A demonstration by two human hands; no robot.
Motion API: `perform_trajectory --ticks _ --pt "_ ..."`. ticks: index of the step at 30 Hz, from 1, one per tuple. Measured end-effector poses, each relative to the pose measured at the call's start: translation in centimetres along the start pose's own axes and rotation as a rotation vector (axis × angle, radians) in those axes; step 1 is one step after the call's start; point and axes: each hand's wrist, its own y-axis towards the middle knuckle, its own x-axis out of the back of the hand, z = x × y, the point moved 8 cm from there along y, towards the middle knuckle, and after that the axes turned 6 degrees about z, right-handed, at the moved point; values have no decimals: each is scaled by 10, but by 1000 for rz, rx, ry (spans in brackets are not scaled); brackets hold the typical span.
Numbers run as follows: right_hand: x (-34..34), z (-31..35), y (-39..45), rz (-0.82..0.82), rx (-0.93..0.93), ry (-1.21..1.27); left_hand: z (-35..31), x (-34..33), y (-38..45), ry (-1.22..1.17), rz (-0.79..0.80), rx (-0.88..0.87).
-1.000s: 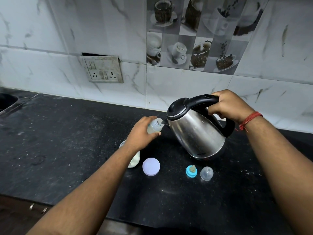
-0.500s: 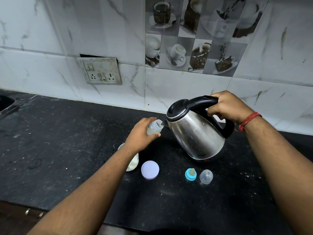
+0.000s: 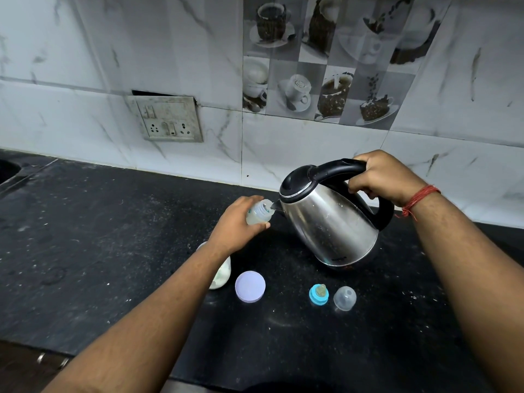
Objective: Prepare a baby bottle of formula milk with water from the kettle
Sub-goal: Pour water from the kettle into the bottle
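Note:
My right hand (image 3: pixel 381 177) grips the black handle of a steel kettle (image 3: pixel 329 219), which is tilted left with its spout at the mouth of a small clear baby bottle (image 3: pixel 259 212). My left hand (image 3: pixel 236 222) holds that bottle, lifted off the black counter (image 3: pixel 85 236) and leaning toward the spout. Below the kettle lie a blue ring with the teat (image 3: pixel 319 294) and a clear dome cap (image 3: pixel 344 298). A jar of white powder (image 3: pixel 221 275) stands partly hidden under my left forearm, its lilac lid (image 3: pixel 250 286) flat beside it.
A marble-tiled wall with a switch and socket plate (image 3: pixel 167 119) runs behind the counter. A sink edge (image 3: pixel 8 171) shows at the far left. White specks dot the counter top.
Kettle and bottle stay together at the spout; the kettle has tipped slightly more. Both hands keep their hold.

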Motion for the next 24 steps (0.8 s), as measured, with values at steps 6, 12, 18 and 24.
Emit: perform_trajectory --ticks 6,12,18,24 --pt "0 -2 4 8 10 -21 1 -2 2 5 11 5" --pt "-2 -5 8 15 9 -15 4 -3 4 -3 18 17" --pt "-3 -13 9 5 5 63 10 -7 6 -37 26 33" --pt "-12 -40 7 -22 -13 253 13 -13 4 -133 35 62"
